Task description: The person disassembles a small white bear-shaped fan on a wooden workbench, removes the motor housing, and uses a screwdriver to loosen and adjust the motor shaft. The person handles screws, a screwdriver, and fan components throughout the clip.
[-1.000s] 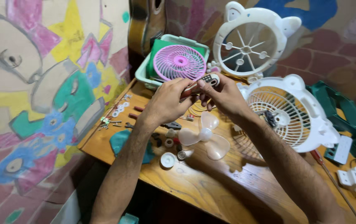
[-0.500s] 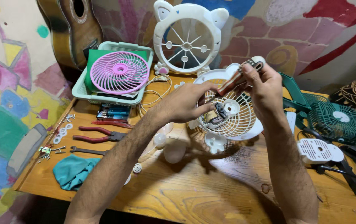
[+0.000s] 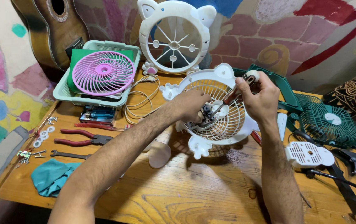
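Overhead, left hand (image 3: 190, 103) steadying white fan grille (image 3: 219, 120), right hand (image 3: 259, 97) angling screwdriver (image 3: 227, 99)

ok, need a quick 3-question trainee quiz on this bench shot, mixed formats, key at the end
1. True or false: the right hand holds a screwdriver whose tip points at the motor hub of the white fan grille.
2. Multiple choice: the pink fan grille lies
A. on the bare wooden table
B. in the pale green basket
C. against the guitar
3. Short answer: which tool with red handles lies to the left of the left hand, beside the spanner?

Key
1. True
2. B
3. The pliers
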